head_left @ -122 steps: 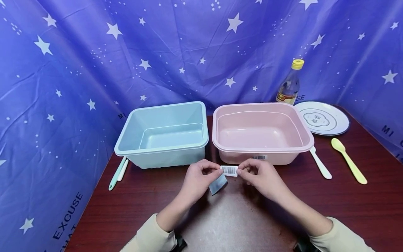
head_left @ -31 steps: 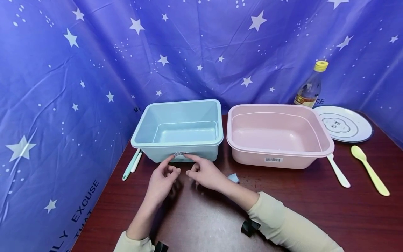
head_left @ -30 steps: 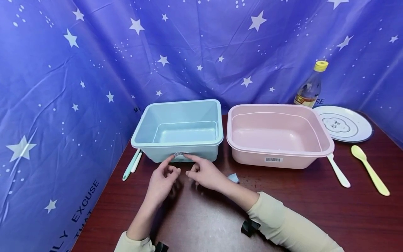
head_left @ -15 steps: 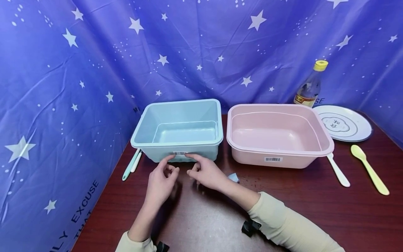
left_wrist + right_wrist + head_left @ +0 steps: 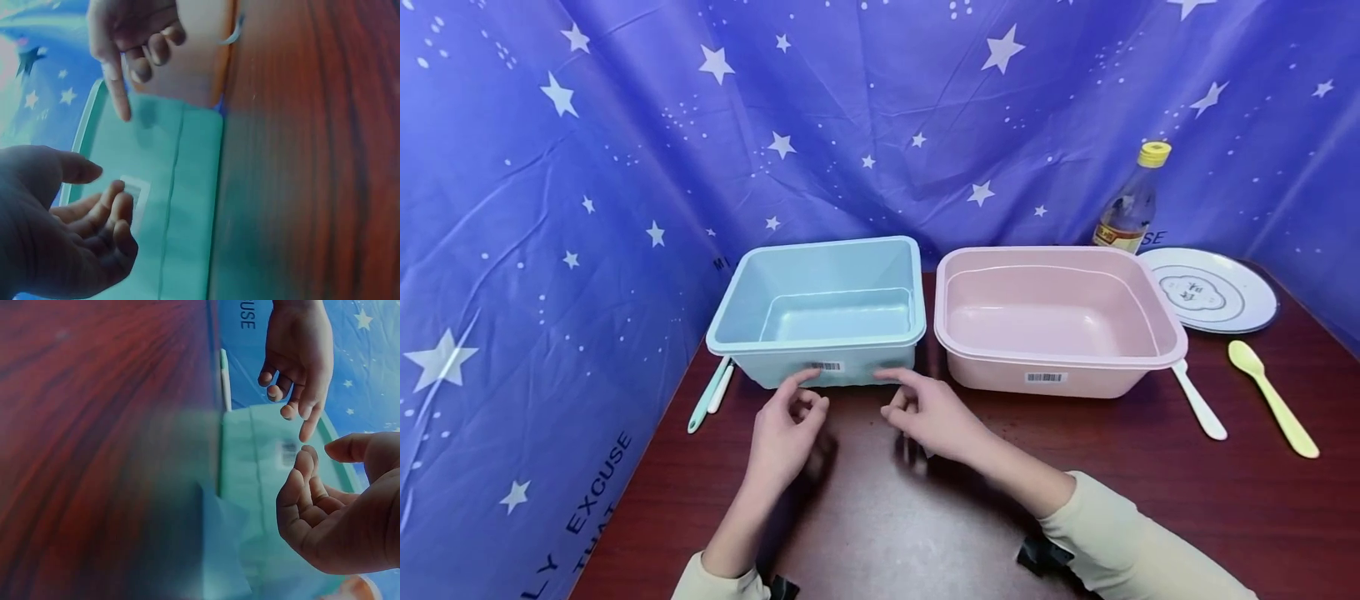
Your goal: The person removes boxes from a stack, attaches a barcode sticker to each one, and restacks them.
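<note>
The barcode label (image 5: pixel 829 367) sits flat on the six o'clock wall of the blue bin (image 5: pixel 838 315), which stands upright on the tabletop (image 5: pixel 880 517), twelve o'clock being away from the person. The left hand (image 5: pixel 786 429) lies at seven o'clock from the label, index finger extended to the label's near end, remaining fingers loosely bent and holding nothing; contact with the label cannot be confirmed. The right hand (image 5: pixel 936 417) is at four o'clock from the label, index finger extended towards the same wall, thumb apart, also holding nothing; whether that fingertip touches cannot be told. A blurred pale blue sheet (image 5: pixel 222 556) shows near six o'clock in the right wrist view. The pink bin (image 5: pixel 1052 325), bearing a second label (image 5: pixel 1046 377), stands at three o'clock from the blue bin. From the pink bin, a yellow-capped bottle (image 5: pixel 1127 212) is noted at one o'clock, a white plate (image 5: pixel 1225 287) between two and three, a white handle (image 5: pixel 1201 404) at four and a yellow spoon (image 5: pixel 1273 400) just beyond that handle.
</note>
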Demonstrator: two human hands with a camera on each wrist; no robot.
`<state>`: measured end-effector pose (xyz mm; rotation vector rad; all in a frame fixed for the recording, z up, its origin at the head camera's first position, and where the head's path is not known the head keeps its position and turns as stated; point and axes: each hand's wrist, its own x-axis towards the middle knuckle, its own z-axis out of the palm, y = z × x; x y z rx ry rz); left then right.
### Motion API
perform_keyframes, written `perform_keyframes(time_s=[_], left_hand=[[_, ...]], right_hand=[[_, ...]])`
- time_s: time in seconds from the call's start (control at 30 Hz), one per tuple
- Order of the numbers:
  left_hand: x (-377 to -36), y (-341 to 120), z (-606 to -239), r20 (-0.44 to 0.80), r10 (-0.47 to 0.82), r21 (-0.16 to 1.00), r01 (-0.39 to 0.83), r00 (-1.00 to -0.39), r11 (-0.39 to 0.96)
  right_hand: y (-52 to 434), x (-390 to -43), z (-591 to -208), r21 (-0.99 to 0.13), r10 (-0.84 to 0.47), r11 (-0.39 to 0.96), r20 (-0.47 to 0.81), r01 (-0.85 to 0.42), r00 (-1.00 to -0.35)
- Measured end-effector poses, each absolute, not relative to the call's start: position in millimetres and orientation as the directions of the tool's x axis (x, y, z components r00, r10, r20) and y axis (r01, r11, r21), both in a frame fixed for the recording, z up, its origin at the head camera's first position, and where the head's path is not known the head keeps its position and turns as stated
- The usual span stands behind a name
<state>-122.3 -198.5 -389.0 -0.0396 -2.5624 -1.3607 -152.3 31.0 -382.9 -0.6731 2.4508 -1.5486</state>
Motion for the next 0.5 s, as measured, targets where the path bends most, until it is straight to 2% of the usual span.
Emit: perform_keyframes(time_s=[0.17,0.5], left_hand=[[-123,-183,-386,0.262,0.029,0.825,0.239,-0.965,0.513],[-131,-143,-375,0.269,0.219,0.846,0.339,-0.938,0.412]], right_hand=[[56,-145,-371,-0.874,-0.422,0.365,0.153,-0.322,-0.893],[104,-130,-349,-0.842,-0.349,0.401,0.223,-0.360,-0.910]])
